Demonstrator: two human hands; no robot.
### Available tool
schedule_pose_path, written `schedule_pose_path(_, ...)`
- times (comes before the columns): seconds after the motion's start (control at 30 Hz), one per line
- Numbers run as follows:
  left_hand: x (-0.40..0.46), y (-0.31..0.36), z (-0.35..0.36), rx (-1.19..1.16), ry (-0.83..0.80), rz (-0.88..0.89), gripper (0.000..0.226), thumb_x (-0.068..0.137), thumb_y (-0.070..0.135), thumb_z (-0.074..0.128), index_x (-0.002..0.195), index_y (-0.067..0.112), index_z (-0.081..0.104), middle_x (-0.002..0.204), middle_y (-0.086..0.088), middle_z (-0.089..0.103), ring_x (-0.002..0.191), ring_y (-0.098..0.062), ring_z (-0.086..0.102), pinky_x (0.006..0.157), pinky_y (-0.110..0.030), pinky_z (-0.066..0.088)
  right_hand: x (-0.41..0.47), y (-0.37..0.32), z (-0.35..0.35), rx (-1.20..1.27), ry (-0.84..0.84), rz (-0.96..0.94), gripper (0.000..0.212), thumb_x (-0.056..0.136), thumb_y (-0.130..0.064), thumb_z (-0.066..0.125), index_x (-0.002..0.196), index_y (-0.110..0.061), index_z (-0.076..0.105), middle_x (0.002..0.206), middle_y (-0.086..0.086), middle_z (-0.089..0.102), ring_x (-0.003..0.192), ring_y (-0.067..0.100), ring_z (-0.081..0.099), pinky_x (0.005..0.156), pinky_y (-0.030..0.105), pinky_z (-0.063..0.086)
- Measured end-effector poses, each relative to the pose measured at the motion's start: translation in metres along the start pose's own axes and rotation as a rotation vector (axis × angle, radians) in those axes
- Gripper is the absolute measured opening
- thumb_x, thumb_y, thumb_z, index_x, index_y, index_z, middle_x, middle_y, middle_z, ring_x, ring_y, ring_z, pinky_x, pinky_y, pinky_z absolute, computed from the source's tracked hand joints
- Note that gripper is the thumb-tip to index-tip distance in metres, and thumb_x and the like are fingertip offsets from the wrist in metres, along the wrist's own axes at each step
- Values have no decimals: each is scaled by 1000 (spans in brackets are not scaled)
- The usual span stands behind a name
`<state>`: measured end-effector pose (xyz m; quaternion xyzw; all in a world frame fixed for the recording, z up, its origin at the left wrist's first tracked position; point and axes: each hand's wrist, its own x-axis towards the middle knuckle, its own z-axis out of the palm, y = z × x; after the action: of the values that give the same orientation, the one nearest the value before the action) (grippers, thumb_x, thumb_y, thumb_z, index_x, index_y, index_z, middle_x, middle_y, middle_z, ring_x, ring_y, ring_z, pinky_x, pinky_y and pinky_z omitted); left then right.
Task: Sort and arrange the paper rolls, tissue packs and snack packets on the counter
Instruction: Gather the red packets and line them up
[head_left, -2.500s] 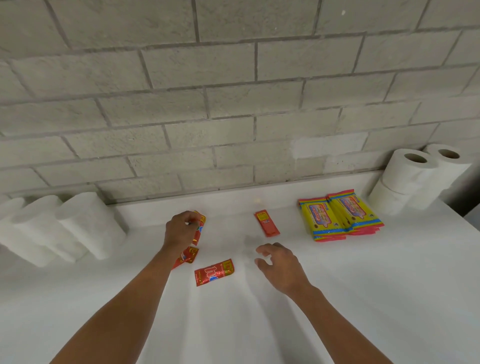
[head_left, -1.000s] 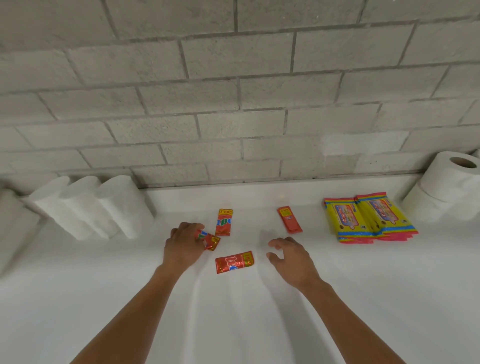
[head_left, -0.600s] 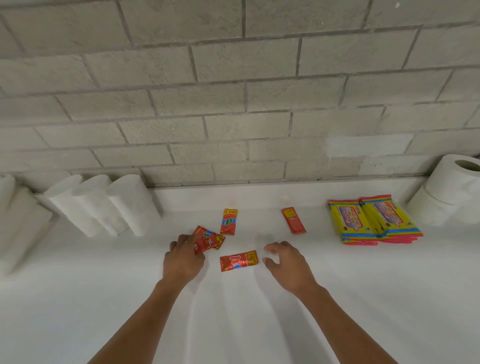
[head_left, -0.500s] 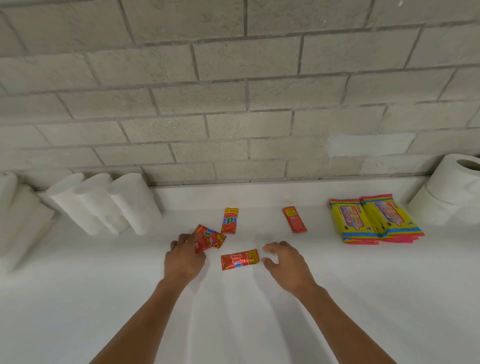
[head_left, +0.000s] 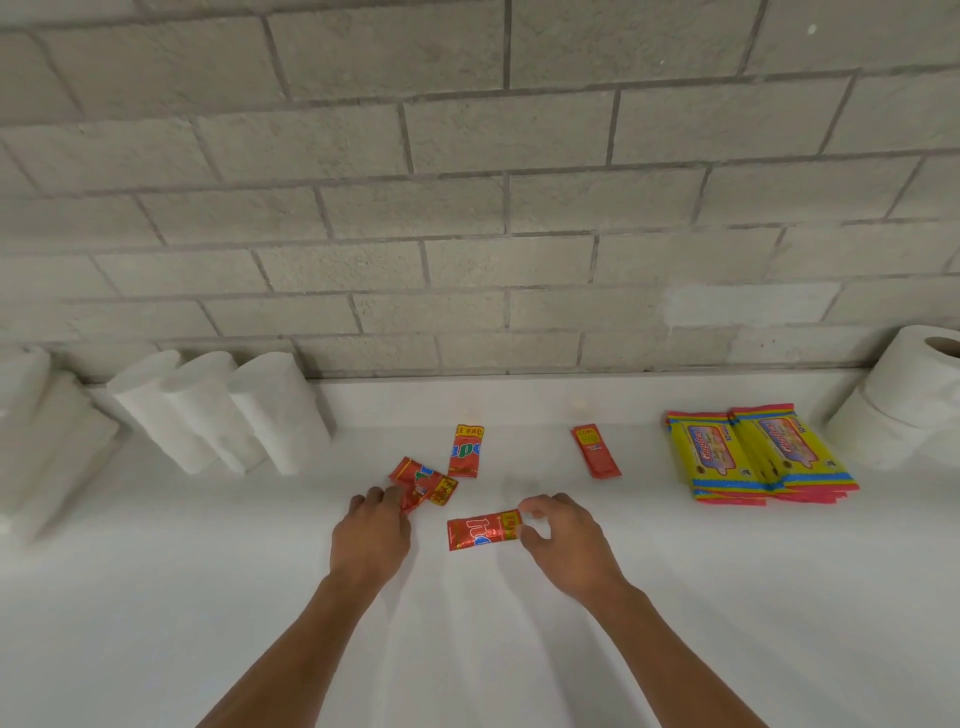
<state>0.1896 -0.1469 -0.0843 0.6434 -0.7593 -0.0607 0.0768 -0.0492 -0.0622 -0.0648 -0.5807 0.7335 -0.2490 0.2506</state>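
Nearest the person, step in hand: sorting the snack packets on the white table (head_left: 727, 623); both hands work among the loose red sachets; rolls and tissue packs look already grouped
Right hand (head_left: 563, 543): thumb and forefinger curled to pinch the yellow end of the crosswise sachet (head_left: 483, 530), which lies flat on the table
Left hand (head_left: 371, 538): fingers bent over the near edge of the crumpled pair of sachets (head_left: 422, 483); touching them, though whether it truly grips cannot be told
Next move, as a judgement: lift or slide the pinched sachet up beside the others and turn it to match them; thin foil likely slips and creases, so a light edge pinch suits
Further back: upright sachet (head_left: 466, 451) and plain red sachet (head_left: 596, 451), flat glossy rectangles, well apart
Right rear: tissue packs (head_left: 758, 454), yellow, soft, overlapping in a stack
Against the block wall: leaning paper rolls (head_left: 218, 410) left; stacked paper rolls (head_left: 904, 400) right; white, soft, cylindrical
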Motion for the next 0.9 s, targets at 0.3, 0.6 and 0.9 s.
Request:
schedule_pose_path(0.3,-13,9,-3,-559,-112,-302,31,97,21,57,128,16,55,96,0,65,88,-17,64,79,-28,53,-6,-15,0,258,-81,80,30,94,-29,64,124,-23,64,117,-2,63,102,11,60,85,20,49)
schedule_pose_path(0.6,-58,51,-25,-1074,2,-261,42,90,16,71,124,35,55,105,9,67,94,-15,67,65,-20,53,-14,-31,-9,677,-252,310,23,92,-32,66,111,-20,70,104,0,72,77,12,66,69,23,55)
schedule_pose_path(0.9,-96,87,-20,-877,261,255,50,82,0,76,122,28,66,106,17,70,98,-4,67,85,-12,50,-16,-39,-31,985,-400,374,44,94,-48,60,110,-8,72,97,9,76,93,28,74,87,36,58)
